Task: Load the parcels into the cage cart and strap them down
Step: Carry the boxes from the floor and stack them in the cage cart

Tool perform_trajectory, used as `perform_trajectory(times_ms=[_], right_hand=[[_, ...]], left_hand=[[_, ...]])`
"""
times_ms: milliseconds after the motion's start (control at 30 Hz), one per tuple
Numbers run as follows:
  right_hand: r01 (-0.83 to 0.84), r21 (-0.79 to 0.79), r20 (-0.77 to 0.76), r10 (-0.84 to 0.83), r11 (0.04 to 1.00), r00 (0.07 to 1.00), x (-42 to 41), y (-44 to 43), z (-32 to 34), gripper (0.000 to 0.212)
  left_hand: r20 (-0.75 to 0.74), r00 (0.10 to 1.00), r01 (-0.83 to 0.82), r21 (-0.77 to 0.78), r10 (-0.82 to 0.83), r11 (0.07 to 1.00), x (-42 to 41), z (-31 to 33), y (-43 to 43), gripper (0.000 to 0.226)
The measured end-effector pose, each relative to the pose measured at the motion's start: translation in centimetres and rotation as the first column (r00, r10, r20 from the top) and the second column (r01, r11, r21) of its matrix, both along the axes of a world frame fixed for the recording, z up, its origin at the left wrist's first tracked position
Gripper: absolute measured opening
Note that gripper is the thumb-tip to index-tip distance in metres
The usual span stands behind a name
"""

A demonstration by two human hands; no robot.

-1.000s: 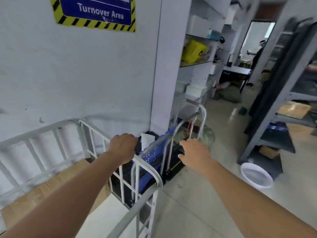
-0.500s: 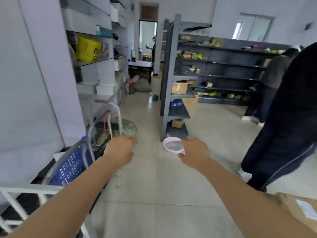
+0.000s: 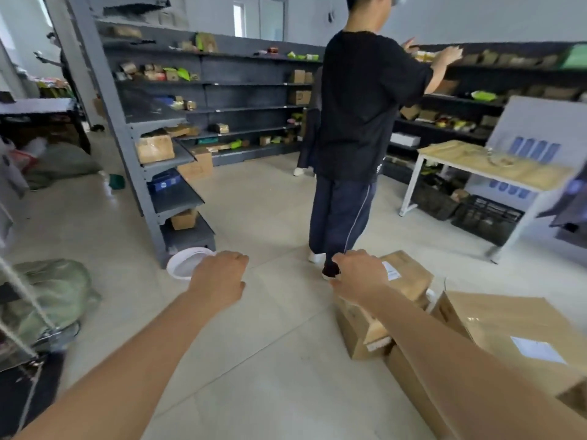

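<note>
Several brown cardboard parcels lie on the floor at the lower right: a small one with a white label (image 3: 408, 274), a lower box (image 3: 355, 333) under my right forearm, and a large box (image 3: 508, 331) with a white label. My right hand (image 3: 360, 273) hovers over the small parcel's near edge, fingers curled down, holding nothing. My left hand (image 3: 219, 277) hangs over bare floor, fingers loosely curled, empty. The cage cart is out of view.
A person in dark clothes (image 3: 359, 122) stands just beyond the parcels, reaching to a shelf. Grey shelving (image 3: 165, 160) stands at left-centre with a white bucket (image 3: 187, 262) at its foot. A green sack (image 3: 47, 300) lies at left; a white table (image 3: 489, 166) at right.
The view has swung right, from the cage cart at the wall to the open floor. The parcels and the standing person have come into view; both hands stay empty.
</note>
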State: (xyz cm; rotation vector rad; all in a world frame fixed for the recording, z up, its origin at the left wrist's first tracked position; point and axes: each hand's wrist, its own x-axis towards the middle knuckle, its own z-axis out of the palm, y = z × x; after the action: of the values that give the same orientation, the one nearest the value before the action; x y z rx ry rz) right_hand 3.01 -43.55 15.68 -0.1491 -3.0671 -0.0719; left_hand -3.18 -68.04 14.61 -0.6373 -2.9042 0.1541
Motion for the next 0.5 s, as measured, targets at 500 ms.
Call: perform_trajectory(times_ms=[500], right_hand=[[0.393,0.007,0.081,-0.392,0.92,0.916,3.6,24.6,-3.8,0.04]], left_hand=[[0.137,0.931,0.325,0.113,-0.339,0.939,-4.0,-4.0,28.2,0.039]])
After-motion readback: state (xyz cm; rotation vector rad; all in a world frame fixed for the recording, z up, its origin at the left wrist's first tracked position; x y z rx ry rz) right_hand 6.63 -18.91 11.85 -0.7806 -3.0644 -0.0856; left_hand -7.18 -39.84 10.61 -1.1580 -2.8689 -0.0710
